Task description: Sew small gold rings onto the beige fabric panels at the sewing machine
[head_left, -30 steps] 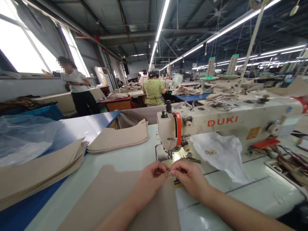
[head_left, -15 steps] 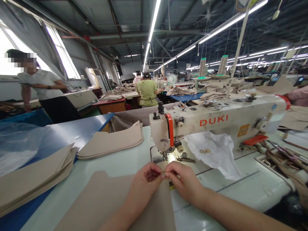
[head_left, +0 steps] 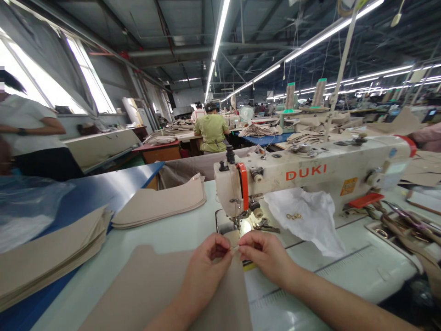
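In front of the sewing machine (head_left: 265, 177), my left hand (head_left: 210, 266) and my right hand (head_left: 268, 259) meet with fingertips pinched. Between them is a small, thin, pale strip (head_left: 235, 248), gripped from both sides; its exact kind is too small to make out. Under my left hand and wrist lies a large beige fabric panel (head_left: 138, 285), flat on the table, its far right corner near the needle area. The machine's lamp lights the spot just beyond my fingers.
Several gold rings (head_left: 294, 216) rest on a white cloth (head_left: 310, 230) under the machine arm. Stacks of beige panels (head_left: 158, 202) lie at the left, some on a blue table (head_left: 117, 184). Straps and tools (head_left: 409, 225) fill the right side. A person (head_left: 31, 124) stands at left.
My hands have drawn slightly apart, the right one moving a little to the right, so more of the pale strip shows. The standing person has shifted left.
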{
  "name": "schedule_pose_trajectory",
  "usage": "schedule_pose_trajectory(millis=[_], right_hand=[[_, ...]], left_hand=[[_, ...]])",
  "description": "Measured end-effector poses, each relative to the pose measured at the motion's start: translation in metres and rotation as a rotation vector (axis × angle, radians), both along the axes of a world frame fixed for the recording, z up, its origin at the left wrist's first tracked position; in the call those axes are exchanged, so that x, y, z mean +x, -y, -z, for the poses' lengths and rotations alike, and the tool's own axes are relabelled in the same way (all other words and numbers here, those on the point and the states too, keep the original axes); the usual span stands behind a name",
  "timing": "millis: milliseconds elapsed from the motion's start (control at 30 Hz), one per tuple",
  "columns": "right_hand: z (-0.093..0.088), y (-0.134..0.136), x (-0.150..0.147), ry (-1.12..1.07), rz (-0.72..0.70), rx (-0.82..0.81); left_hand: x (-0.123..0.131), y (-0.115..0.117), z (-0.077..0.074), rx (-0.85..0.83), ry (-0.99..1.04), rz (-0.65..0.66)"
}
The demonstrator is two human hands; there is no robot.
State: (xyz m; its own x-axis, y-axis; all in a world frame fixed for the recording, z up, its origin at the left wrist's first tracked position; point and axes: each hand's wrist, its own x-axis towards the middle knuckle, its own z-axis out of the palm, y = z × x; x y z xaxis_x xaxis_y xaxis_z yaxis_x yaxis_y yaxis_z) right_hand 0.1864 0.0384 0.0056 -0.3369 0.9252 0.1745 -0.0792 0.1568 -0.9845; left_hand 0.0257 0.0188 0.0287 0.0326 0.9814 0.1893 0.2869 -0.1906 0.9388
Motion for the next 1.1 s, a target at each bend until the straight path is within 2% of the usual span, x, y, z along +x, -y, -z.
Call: schedule_pose_trajectory(millis=[133,267,400,500,567,733,833,967,1100], right_hand=[[-0.002,-0.001,0.001,0.019,-0.021,-0.002],[-0.006,-0.002,0.003,0.154,0.005,0.099],[-0.011,0.000,0.006,0.293,0.062,0.229],[-0.012,0.003,0.006,0.333,0.094,0.242],[-0.011,0.005,0.005,0.338,0.097,0.194],[-0.011,0.000,0.001,0.358,0.045,-0.087],[-0.015,-0.010,0.000,0.398,0.003,-0.181],[-0.022,-0.025,-0.003,0.459,-0.045,-0.285],[-0.029,-0.033,-0.008,0.504,-0.091,-0.349]], left_hand=[[-0.002,-0.001,0.002,-0.018,-0.004,0.018],[-0.004,-0.002,0.003,-0.049,-0.018,0.049],[-0.004,-0.002,-0.002,-0.119,-0.054,0.028],[-0.003,-0.001,-0.007,-0.156,-0.090,0.010],[-0.003,-0.001,-0.008,-0.174,-0.092,0.012],[-0.013,-0.006,-0.008,-0.161,-0.130,0.087],[-0.024,-0.010,-0.005,-0.038,-0.293,0.112],[-0.035,-0.009,0.007,0.248,-0.633,0.145],[-0.037,-0.002,0.020,0.324,-0.792,0.139]])
